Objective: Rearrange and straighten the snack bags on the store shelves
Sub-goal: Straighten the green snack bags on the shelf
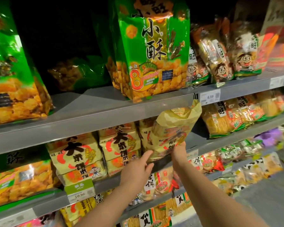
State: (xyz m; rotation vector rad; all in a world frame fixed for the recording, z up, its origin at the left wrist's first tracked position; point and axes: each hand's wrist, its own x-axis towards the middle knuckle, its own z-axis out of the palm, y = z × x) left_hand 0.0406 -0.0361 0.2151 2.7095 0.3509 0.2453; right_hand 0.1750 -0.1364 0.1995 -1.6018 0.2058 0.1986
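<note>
A pale yellow snack bag (174,131) is tilted at the front of the middle shelf (105,182), its top leaning right against the shelf edge above. My right hand (179,153) grips its lower right corner. My left hand (138,171) reaches up beside its lower left with fingers spread, holding nothing. Two matching yellow bags (77,158) (121,145) stand upright to the left on the same shelf.
A tall green bag (151,51) stands on the upper shelf (88,110), with another green bag (11,76) at far left and a gap between them. Cartoon-face cracker packs (220,54) fill the right. Price tags (79,192) hang on shelf edges. Lower shelves hold more packs.
</note>
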